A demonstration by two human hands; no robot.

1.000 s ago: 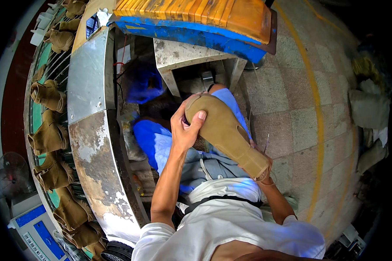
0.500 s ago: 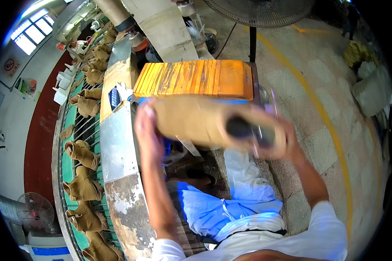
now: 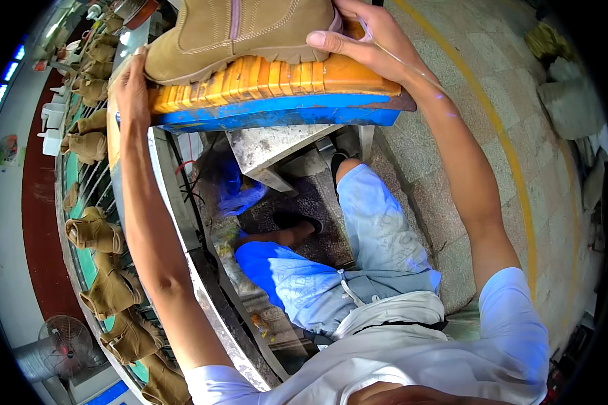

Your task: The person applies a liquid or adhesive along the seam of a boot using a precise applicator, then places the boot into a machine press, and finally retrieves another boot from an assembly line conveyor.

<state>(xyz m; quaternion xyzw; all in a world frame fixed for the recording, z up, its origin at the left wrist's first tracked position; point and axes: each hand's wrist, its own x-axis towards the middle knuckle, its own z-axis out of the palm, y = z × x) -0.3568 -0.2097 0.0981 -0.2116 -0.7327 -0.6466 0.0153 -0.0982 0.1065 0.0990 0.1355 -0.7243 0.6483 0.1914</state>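
Observation:
A tan ankle boot [image 3: 203,34] with a side zip stands sole down on a pad of orange slats [image 3: 270,79], its toe to the left. The picture's upper edge cuts off its shaft. My left hand [image 3: 130,88] is closed at the toe, fingertips against its front. At the heel, my right hand [image 3: 378,42] grips the boot from behind, the thumb laid along its side and some fingers out of sight behind it. Beneath the slats is a blue base [image 3: 284,113].
Along my left runs a green conveyor rack [image 3: 91,259] carrying several similar tan boots [image 3: 96,229]. Below the pad are a grey metal stand [image 3: 263,148] and a blue plastic bag [image 3: 240,196]. A caged fan [image 3: 65,344] stands at lower left. A yellow line [image 3: 496,145] crosses the floor at right.
The boot, held on its side above my lap with its opening toward the right, has been turned upright and set on the orange slats. Both hands moved forward with it, and my view shifted.

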